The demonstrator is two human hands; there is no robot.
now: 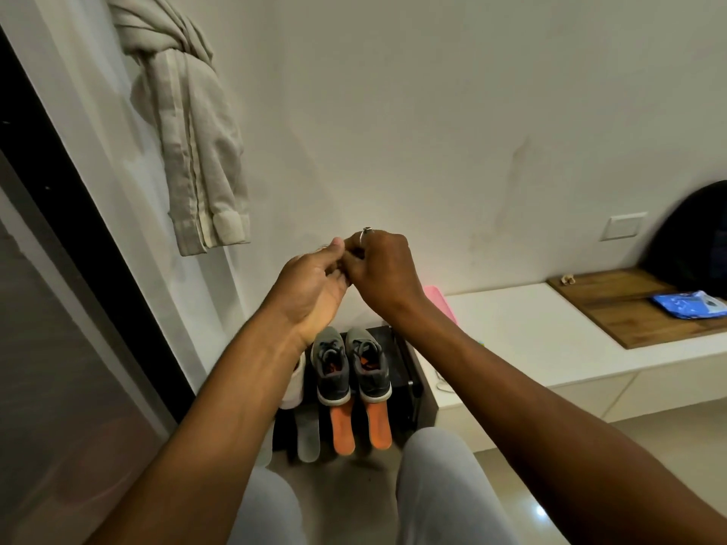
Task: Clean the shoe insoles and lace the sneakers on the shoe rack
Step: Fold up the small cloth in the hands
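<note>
My left hand [314,287] and my right hand [379,271] are raised together at chest height above the shoe rack, fingertips meeting. Both have curled fingers; whether anything lies between them is hidden. There is a ring on my right hand. Below them a pair of grey sneakers [350,365] stands side by side on the black shoe rack [405,371], toes toward the wall. Two orange insoles [360,426] lie in front of their heels, hanging over the rack's front edge. A grey insole [307,438] lies left of them. My left forearm partly hides a white shoe [294,391].
A white low bench [531,340] runs to the right of the rack, with a wooden board [621,308], a blue packet [690,304] and a pink item [442,304] on it. A beige knotted cloth [196,151] hangs at the upper left beside a dark door frame. My knees are at the bottom.
</note>
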